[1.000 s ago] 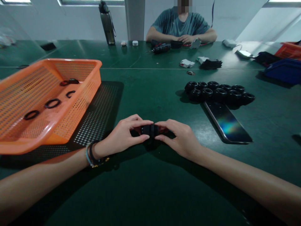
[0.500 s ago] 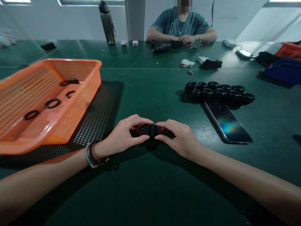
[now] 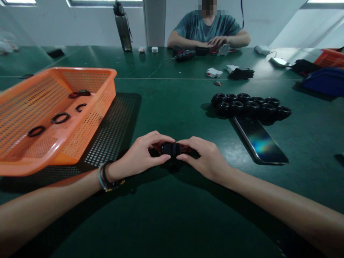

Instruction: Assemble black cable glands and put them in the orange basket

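left grip (image 3: pixel 139 156) and right grip (image 3: pixel 205 157) both pinch one black round part (image 3: pixel 170 148) low over the tabletop (image 3: pixel 172 215), toward its near edge. likely midway: similar parts (image 3: pixel 249 105) cluster rightward, loose rings (image 3: pixel 60 118) lie in the orange basket (image 3: pixel 80 70).

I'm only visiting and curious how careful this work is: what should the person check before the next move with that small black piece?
1. Grip on the black part: ok, left hand and right hand pinch it from either end.
2. Part's halves seated together: cannot tell, the fingers hide the joint.
3. Phone apart from the hands: ok, it lies to their right.
4. Black rings in the orange basket: ok, several lie on its floor.
5. Cluster of black parts: ok, grouped beyond the phone, untouched.
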The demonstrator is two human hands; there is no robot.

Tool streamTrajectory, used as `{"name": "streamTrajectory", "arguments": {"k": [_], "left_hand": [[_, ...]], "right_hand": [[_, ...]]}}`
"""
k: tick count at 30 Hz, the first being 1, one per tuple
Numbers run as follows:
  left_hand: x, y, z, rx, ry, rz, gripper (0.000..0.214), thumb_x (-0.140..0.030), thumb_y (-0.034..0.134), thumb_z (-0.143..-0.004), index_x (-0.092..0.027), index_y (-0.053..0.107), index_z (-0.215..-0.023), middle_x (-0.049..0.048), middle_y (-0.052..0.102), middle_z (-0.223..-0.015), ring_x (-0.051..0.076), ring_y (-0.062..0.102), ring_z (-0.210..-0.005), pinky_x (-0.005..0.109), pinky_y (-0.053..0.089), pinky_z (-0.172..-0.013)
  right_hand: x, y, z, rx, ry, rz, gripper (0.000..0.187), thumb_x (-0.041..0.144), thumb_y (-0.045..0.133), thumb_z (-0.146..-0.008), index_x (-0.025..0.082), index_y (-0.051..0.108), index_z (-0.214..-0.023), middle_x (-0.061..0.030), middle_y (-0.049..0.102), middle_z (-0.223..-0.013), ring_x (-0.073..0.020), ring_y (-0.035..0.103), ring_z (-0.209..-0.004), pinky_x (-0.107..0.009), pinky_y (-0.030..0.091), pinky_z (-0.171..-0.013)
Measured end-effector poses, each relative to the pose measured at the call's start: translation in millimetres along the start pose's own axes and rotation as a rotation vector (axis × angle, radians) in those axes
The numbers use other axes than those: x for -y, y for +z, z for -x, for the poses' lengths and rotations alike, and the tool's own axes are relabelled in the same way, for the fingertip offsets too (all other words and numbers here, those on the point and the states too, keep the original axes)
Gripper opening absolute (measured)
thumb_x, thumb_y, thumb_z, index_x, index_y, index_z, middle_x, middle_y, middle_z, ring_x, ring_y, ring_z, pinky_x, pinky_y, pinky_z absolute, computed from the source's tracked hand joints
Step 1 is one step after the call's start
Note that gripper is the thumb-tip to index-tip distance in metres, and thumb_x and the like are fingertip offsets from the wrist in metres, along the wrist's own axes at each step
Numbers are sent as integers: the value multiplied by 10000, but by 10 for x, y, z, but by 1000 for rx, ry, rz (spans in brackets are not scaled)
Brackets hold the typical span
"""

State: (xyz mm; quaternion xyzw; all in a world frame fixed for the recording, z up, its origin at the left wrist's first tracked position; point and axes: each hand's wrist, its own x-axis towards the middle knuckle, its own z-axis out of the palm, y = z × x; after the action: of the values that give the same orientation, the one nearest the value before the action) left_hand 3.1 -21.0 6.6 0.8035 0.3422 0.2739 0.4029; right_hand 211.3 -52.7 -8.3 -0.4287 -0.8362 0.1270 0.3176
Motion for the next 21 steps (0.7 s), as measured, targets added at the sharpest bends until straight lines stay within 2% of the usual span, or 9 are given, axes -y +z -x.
{"name": "streamTrajectory", "arguments": {"k": [4,11,16,21], "left_hand": [[3,2,-4,-2,-23,19,270,-209,637,-760,-177,617,-1027,26,593,-958,135,618,-829,251,531,-740],[29,14,-9,-1,-22,50,270,-190,637,-756,-167,618,-1025,22,581,-952,131,623,-833,247,523,-758],[36,12,-19,-2,-11,56,276,-203,651,-755,-171,624,-1027,18,574,-944,126,612,-818,240,520,-740],[36,2,-17,1,-9,40,283,-207,659,-755,-173,628,-1034,18,579,-942,123,604,-809,234,513,-728]], "right_hand": [[15,6,3,-34,-44,45,234,225,623,-813,119,589,-1018,-86,684,-857,-192,628,-759,-314,529,-631],[25,24,7,-92,-100,91,179,118,582,-809,130,559,-986,-101,671,-871,-202,616,-785,-338,536,-649],[18,13,5,-85,-87,69,156,138,570,-834,149,565,-989,-113,669,-942,-221,618,-878,-357,548,-686],[10,8,2,-89,-86,62,149,154,572,-839,158,570,-988,-100,674,-916,-212,619,-842,-344,542,-653]]}}
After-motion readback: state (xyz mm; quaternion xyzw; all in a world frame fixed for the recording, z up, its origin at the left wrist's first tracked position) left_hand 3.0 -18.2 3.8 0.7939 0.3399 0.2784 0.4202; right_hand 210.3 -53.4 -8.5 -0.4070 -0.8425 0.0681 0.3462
